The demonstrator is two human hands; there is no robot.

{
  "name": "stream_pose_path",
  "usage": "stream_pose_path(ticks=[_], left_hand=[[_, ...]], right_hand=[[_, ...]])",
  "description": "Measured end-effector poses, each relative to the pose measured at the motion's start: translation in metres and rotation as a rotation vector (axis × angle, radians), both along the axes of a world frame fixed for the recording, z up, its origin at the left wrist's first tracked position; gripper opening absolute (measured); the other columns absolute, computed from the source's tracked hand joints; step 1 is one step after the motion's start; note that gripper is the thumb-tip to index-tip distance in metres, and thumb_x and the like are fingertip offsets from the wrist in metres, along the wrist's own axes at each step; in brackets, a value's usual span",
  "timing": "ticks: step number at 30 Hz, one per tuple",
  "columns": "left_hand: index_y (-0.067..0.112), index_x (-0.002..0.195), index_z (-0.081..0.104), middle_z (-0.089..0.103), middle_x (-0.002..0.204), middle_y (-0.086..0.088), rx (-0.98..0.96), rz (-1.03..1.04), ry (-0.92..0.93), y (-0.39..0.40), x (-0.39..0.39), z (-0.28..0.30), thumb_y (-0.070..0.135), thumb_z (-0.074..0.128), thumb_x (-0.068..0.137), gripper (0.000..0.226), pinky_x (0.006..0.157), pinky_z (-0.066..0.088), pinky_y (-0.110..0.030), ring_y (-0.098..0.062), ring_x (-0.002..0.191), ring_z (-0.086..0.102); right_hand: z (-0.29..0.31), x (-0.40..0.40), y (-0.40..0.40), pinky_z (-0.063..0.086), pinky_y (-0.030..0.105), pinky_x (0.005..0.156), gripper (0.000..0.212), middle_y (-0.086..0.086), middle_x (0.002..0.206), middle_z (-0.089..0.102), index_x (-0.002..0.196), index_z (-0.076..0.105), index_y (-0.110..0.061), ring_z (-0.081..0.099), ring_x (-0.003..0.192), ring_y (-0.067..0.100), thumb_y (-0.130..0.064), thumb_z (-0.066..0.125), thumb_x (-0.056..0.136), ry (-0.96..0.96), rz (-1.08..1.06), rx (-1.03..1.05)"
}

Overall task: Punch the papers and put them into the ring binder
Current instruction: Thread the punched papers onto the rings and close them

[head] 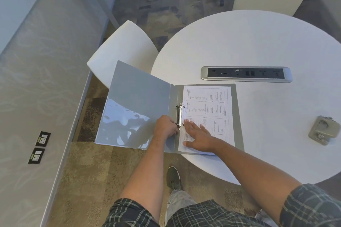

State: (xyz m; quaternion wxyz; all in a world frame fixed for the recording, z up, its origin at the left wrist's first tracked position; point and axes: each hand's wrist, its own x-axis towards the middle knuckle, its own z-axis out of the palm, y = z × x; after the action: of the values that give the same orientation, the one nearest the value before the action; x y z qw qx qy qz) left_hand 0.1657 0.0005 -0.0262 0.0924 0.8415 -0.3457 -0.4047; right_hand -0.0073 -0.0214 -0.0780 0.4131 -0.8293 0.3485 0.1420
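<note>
Your left hand (pixel 166 127) pinches the near end of the ring mechanism (pixel 179 116), which runs away from you along the ring binder (pixel 140 105) spine. Just right of it, your right hand (pixel 198 137) presses flat, fingers straight, on the papers (pixel 208 108) in the binder on the desk (pixel 258 42).

A single head-worn view, aimed forward and steeply downward from above, the round white table (pixel 258 42) seen at close range, its near left edge held mid-frame, floor and wall taken in at the left, wide-angle bending noted.
</note>
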Motion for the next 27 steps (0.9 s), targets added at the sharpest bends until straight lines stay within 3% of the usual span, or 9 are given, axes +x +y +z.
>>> stream_pose_path(ticks=[4,11,14,19,23,27], left_hand=[[0.004,0.081,0.078,0.078,0.071,-0.008,-0.036,0.094,0.06,0.004,-0.001,-0.005,-0.001,0.066,0.075,0.014,0.081,0.061,-0.035,-0.02,0.08,0.076],[0.009,0.079,0.074,0.078,0.071,-0.011,-0.099,0.251,0.143,0.009,-0.004,-0.008,-0.003,0.058,0.083,0.02,0.073,0.057,-0.028,-0.021,0.078,0.076],[0.015,0.07,0.07,0.078,0.071,-0.013,-0.135,0.282,0.182,0.01,-0.008,-0.012,-0.002,0.058,0.087,0.027,0.083,0.061,-0.036,-0.028,0.081,0.077],[0.014,0.071,0.069,0.077,0.071,-0.012,-0.162,0.285,0.183,0.009,-0.009,-0.013,-0.001,0.057,0.091,0.028,0.081,0.06,-0.035,-0.024,0.073,0.075],[0.007,0.079,0.073,0.078,0.072,-0.011,-0.125,0.229,0.163,0.004,-0.004,-0.011,0.0,0.055,0.091,0.022,0.071,0.057,-0.028,-0.018,0.065,0.073],[0.007,0.076,0.076,0.078,0.07,-0.007,-0.112,0.176,0.175,0.0,-0.006,-0.012,0.014,0.064,0.091,0.02,0.073,0.06,-0.03,-0.018,0.066,0.074]], right_hand=[[-0.005,0.002,0.0,-0.018,0.042,0.121,0.086,-0.006,0.167,-0.027,0.16,-0.021,-0.023,-0.022,0.154,0.011,-0.055,0.037,0.105,0.018,0.012,0.05],[-0.013,0.004,-0.002,-0.019,0.044,0.12,0.086,-0.007,0.165,-0.031,0.158,-0.025,-0.028,-0.026,0.153,0.013,-0.064,0.029,0.103,0.029,-0.003,0.092],[-0.011,0.005,0.0,-0.02,0.045,0.12,0.085,-0.005,0.165,-0.031,0.159,-0.024,-0.029,-0.027,0.153,0.013,-0.064,0.031,0.103,0.032,-0.008,0.087],[-0.012,0.006,0.0,-0.02,0.045,0.12,0.086,-0.006,0.165,-0.031,0.159,-0.022,-0.031,-0.027,0.153,0.014,-0.066,0.031,0.101,0.014,-0.037,0.108],[-0.006,0.003,-0.002,-0.014,0.044,0.123,0.078,-0.006,0.169,-0.019,0.163,-0.009,-0.031,-0.016,0.156,0.015,-0.054,0.039,0.105,-0.039,-0.109,0.147],[0.003,-0.002,0.0,-0.005,0.04,0.125,0.062,-0.007,0.171,0.012,0.161,0.025,-0.03,0.011,0.158,0.016,-0.029,0.053,0.106,-0.157,-0.329,0.125]])
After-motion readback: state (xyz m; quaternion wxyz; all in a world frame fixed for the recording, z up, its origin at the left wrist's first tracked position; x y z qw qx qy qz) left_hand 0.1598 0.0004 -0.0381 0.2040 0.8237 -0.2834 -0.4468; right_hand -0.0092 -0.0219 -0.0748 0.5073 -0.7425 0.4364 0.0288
